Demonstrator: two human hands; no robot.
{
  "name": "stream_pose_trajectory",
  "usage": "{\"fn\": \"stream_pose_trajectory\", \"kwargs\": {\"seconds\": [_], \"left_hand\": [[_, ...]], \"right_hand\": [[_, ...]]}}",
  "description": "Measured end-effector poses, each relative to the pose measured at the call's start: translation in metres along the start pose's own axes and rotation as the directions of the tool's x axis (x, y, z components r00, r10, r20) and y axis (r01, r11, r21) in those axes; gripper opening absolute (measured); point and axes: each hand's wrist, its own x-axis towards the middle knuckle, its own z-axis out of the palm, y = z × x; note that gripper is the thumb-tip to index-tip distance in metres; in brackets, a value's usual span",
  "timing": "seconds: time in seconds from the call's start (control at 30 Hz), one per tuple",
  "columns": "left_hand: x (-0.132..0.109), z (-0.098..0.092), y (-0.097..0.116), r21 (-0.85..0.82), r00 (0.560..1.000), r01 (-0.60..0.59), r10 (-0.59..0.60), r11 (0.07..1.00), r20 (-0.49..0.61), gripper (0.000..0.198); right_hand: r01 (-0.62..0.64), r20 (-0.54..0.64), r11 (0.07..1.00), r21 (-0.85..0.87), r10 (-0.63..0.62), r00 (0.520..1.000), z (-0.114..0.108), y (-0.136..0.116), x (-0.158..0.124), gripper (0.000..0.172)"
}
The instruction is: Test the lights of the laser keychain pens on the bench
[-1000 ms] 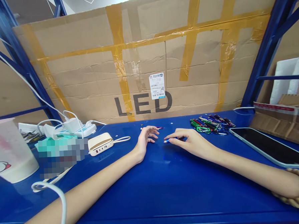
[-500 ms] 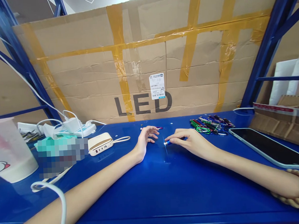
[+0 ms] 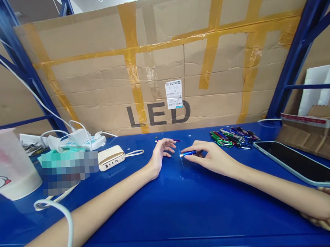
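Observation:
My right hand [image 3: 208, 154] pinches a slim blue metallic pen [image 3: 193, 152] between thumb and fingers. Its shiny silver tip points left, low over the blue tabletop [image 3: 180, 211]; whether it touches the surface I cannot tell. To the left, my left hand [image 3: 162, 155] rests on its edge with fingers apart and curved, holding nothing. Behind its fingers lies a purple pen-like piece [image 3: 177, 140], partly hidden. Several coloured pens [image 3: 233, 136], some with carabiner clips, lie in a pile beyond my right hand.
A phone [image 3: 296, 161] lies at right, near a brown cardboard piece [image 3: 309, 134]. At left are a cream power bank [image 3: 111, 158], a white power strip [image 3: 95, 142], a plastic cup [image 3: 15, 168] and a looped cable [image 3: 67, 220]. A large taped carton [image 3: 102, 90] stands behind.
More of the blue pen now shows between my right fingers, and it lies more level. My left hand stays in place.

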Motion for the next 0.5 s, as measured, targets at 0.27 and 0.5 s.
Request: {"fn": "stream_pose_trajectory", "kwargs": {"seconds": [0.27,0.5], "left_hand": [[-0.0008,-0.0009,0.0008,0.006,1.000,0.010,-0.010,1.000,0.018,0.033],[-0.0020,0.0001,0.0012,0.011,1.000,0.008,-0.008,1.000,0.010,0.033]], "right_hand": [[0.006,-0.008,1.000,0.005,-0.006,1.000,-0.0006,0.0025,0.0005,0.028],[0.005,-0.008,1.000,0.022,-0.005,1.000,-0.0014,0.0026,0.0008,0.032]]}}
